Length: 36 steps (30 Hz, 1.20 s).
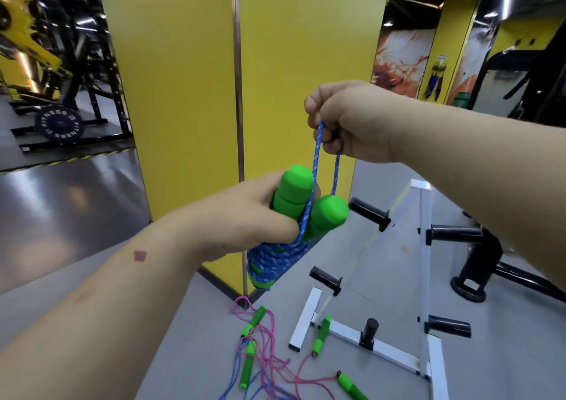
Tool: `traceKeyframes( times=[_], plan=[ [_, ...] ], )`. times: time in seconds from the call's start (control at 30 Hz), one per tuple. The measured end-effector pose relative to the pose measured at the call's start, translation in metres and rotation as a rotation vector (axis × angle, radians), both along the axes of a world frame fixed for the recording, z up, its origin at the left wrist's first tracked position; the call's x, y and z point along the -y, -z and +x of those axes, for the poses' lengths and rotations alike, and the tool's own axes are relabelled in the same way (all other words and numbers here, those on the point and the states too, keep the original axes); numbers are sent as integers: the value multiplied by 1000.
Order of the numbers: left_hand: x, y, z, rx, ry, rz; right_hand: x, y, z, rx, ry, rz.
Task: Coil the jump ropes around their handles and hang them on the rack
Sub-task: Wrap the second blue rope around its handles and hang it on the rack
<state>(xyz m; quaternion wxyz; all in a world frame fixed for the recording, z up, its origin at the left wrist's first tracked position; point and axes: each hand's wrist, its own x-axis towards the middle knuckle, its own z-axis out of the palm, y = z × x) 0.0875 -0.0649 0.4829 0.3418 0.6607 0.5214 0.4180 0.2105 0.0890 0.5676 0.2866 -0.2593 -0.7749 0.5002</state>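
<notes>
Far left, background: dark gym frames and a round weight plate [59, 124] lettered "FITNESS", on a glossy grey floor [76, 203]. A smooth yellow pillar [214, 78] with a metal corner strip stands centre.

Left hand [245, 225]: forearm reaches in from lower left, fingers curled round two green foam handles [306, 203], cylindrical, matte, flat-ended, pointing up and right. Thumb lies across the wraps. The blue rope [275, 257], braided with pale flecks, is coiled in several turns round the lower part of the handles, below the hand.

Right hand [352, 121]: forearm enters from the right, hand raised above the left one, knuckles toward camera. Fingers are closed, pinching a loop of the blue rope; two strands run taut down from it to the handles.

Floor below: loose pink rope [269, 366] and a loose blue cord tangled together, with four more green handles among them, uncoiled.

Right: white rack [424, 246], square tubing, angled frame, with black cylindrical pegs [369, 212] sticking out. No rope hangs on any visible peg. One floor handle lies touching the rack's base bar. Behind it, a black machine base [484, 265].
</notes>
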Motion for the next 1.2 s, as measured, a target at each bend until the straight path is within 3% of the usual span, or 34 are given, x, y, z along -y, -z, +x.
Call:
traceKeyframes(
  times=[0.17, 0.27, 0.4, 0.5, 0.57, 0.67, 0.93, 1.07, 1.2],
  plan=[
    [18, -17, 5, -73, -114, -60, 20, -11, 16, 16, 76, 96],
    [20, -14, 8, -3, -190, -57, 27, -21, 25, 59, 43, 117],
    [26, -20, 6, 406, -177, 29, 34, -23, 44, 559, 14, 575],
    [24, -25, 2, 449, -240, 75, 49, -18, 52, 687, 2, 662],
    [24, -25, -1, 319, -364, 113, 55, -19, 53, 586, -93, 536],
    [26, -21, -5, 130, -421, 63, 56, -29, 55, 244, -254, 232],
    [23, -17, -7, 127, -339, 33, 57, -35, 47, -86, -294, -149],
    [19, -17, -3, 153, -331, 32, 60, -41, 46, -160, -440, -367],
    [15, -14, -3, 214, -354, 43, 65, -39, 46, -194, -516, -437]
  ],
)
